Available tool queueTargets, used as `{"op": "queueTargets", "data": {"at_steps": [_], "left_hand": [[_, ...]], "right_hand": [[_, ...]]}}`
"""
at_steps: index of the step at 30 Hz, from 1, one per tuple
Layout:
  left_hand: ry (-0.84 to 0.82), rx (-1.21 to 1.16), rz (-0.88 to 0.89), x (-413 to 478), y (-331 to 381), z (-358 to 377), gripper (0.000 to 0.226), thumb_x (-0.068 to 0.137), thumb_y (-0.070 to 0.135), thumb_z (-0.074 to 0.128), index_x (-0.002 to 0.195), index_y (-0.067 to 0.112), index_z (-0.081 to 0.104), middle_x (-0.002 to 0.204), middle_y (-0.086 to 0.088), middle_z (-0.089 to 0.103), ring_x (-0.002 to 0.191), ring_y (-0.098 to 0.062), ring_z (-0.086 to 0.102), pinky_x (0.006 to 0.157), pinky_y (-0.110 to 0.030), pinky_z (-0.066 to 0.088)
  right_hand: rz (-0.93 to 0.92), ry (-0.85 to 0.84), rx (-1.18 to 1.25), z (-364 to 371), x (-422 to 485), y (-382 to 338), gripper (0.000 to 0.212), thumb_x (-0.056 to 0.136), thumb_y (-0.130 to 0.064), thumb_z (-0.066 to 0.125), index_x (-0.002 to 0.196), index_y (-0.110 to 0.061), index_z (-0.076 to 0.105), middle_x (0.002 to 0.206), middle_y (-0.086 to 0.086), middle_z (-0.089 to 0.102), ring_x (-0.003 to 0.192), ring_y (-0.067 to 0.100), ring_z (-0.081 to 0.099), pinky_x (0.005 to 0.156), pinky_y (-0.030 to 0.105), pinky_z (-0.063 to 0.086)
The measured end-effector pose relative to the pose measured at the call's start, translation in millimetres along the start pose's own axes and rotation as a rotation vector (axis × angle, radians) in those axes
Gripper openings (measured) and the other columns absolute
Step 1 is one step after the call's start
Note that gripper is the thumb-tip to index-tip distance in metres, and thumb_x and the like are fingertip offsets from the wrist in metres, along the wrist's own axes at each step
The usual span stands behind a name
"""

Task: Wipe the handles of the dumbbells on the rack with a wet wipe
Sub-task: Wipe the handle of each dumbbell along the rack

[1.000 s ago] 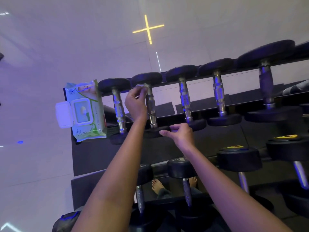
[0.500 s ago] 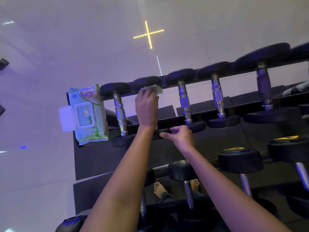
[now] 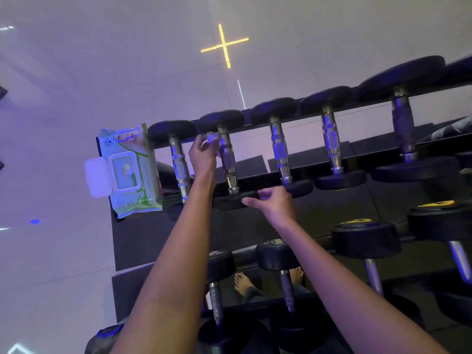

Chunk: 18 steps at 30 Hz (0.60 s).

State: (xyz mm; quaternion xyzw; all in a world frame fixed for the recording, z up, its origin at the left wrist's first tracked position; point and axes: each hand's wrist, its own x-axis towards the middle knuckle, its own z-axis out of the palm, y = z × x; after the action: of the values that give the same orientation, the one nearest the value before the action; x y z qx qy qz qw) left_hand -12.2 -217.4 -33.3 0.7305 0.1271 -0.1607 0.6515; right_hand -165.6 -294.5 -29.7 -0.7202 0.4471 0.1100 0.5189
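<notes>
Left hand (image 3: 203,157) fingers pinch wet wipe (image 3: 212,137) against upper handle (image 3: 228,159) of second dumbbell. Right hand (image 3: 274,204) fingers curl round its near head (image 3: 226,203). Wipes pack (image 3: 127,169) just left on rack (image 3: 258,181); glossy pale floor (image 3: 76,85) beyond, yellow cross light (image 3: 224,46).

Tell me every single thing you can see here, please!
top-row dumbbells: at least five, black heads, silver handles, top shelf
lower dumbbells: several, black, two yellow-labelled, lower shelves
rack: one, black
wet wipes pack: one, green and white, lid open, rack's left end
wet wipe: one, white, at handle of second dumbbell
floor: pale tiles, showing yellow cross light
feet: two, bare, beneath rack
left hand: pinches wet wipe
right hand: grips second dumbbell's near head
</notes>
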Motion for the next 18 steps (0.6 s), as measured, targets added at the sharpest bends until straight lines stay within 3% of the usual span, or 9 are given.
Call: {"op": "queueTargets", "data": {"at_steps": [4, 7, 9, 11, 13, 16, 18], "left_hand": [[-0.193, 0.341, 0.066, -29, -19, -24, 0.021, 0.078, 0.000, 0.069, 0.077, 0.019, 0.061, 0.100, -0.007, 0.064, 0.079, -0.017, 0.064, 0.056, -0.017, 0.047], [-0.190, 0.427, 0.103, -33, -20, -27, 0.022, 0.075, -0.001, 0.073, 0.075, 0.019, 0.062, 0.097, -0.007, 0.064, 0.085, -0.021, 0.063, 0.066, -0.022, 0.052], [-0.185, 0.408, 0.168, -19, -9, -19, 0.020, 0.074, 0.006, 0.076, 0.073, 0.021, 0.063, 0.092, -0.008, 0.064, 0.080, -0.022, 0.064, 0.064, -0.029, 0.053], [-0.160, 0.468, 0.254, -8, 5, -10, 0.019, 0.075, 0.012, 0.075, 0.078, 0.020, 0.058, 0.090, -0.004, 0.060, 0.071, -0.016, 0.058, 0.058, -0.025, 0.048], [-0.151, 0.540, 0.352, -11, 7, -9, 0.017, 0.078, 0.014, 0.072, 0.081, 0.022, 0.057, 0.091, 0.003, 0.056, 0.073, -0.014, 0.055, 0.064, -0.028, 0.048], [-0.318, 0.695, 0.492, -39, -12, -28, 0.004, 0.084, 0.012, 0.066, 0.080, 0.012, 0.065, 0.094, 0.007, 0.055, 0.081, -0.016, 0.056, 0.073, -0.024, 0.045], [-0.438, 0.897, 0.640, -52, -27, -43, 0.016, 0.088, 0.018, 0.059, 0.087, 0.005, 0.069, 0.103, -0.003, 0.059, 0.090, -0.023, 0.056, 0.075, -0.018, 0.036]], "right_hand": [[0.011, 0.003, -0.003, 1, 2, 0, 0.059, 0.064, -0.039, 0.084, 0.109, -0.006, 0.066, 0.111, 0.008, 0.068, 0.103, 0.022, 0.063, 0.087, 0.032, 0.048], [0.009, -0.002, -0.015, 1, 1, 0, 0.060, 0.064, -0.041, 0.084, 0.110, -0.007, 0.065, 0.111, 0.007, 0.068, 0.103, 0.022, 0.063, 0.086, 0.031, 0.048], [0.007, 0.000, -0.021, 1, 2, 1, 0.060, 0.064, -0.041, 0.083, 0.110, -0.007, 0.065, 0.111, 0.007, 0.068, 0.104, 0.022, 0.063, 0.085, 0.030, 0.048], [0.004, 0.002, -0.013, 1, 2, 1, 0.060, 0.064, -0.041, 0.083, 0.110, -0.007, 0.065, 0.111, 0.007, 0.067, 0.104, 0.022, 0.062, 0.086, 0.030, 0.048], [0.000, 0.002, -0.005, 1, 2, 2, 0.061, 0.064, -0.041, 0.084, 0.110, -0.007, 0.065, 0.111, 0.007, 0.067, 0.104, 0.022, 0.062, 0.087, 0.031, 0.048], [0.002, -0.004, 0.012, 1, 1, 1, 0.060, 0.064, -0.039, 0.084, 0.110, -0.006, 0.065, 0.110, 0.008, 0.068, 0.103, 0.022, 0.063, 0.088, 0.032, 0.049], [0.004, -0.008, 0.021, 1, 0, 0, 0.060, 0.064, -0.038, 0.084, 0.111, -0.005, 0.064, 0.110, 0.008, 0.068, 0.103, 0.022, 0.063, 0.088, 0.031, 0.048]]}}
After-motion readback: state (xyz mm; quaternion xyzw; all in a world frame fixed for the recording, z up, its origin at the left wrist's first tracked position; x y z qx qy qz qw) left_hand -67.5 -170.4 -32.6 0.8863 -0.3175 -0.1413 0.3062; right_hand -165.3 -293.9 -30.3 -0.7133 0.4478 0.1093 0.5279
